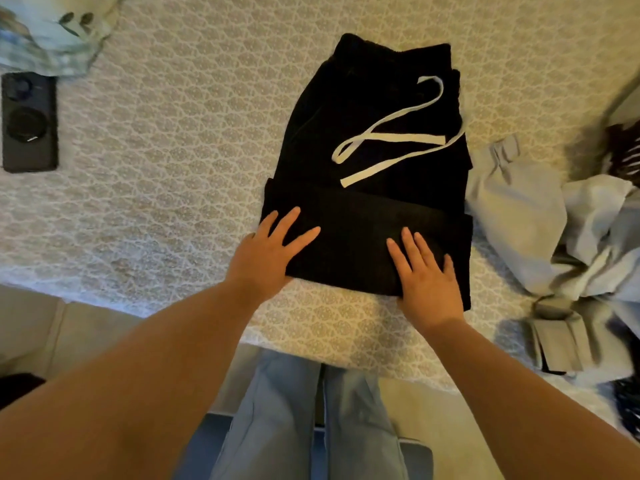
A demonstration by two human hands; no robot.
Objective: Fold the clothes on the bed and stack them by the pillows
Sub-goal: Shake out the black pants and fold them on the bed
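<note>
Left hand [273,249] and right hand [424,275] lie flat, fingers straight and spread, pressing the folded lower band of the black trousers [374,140] at frame centre. Garment's long axis runs from the hands toward the top of the frame; white drawstring [388,136] lies beyond the fingertips. Both hands equally near; next fold likely goes upward.

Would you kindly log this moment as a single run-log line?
stage: folding | item: black drawstring trousers on patterned bedspread | left hand: flat on fold | right hand: flat on fold
</note>
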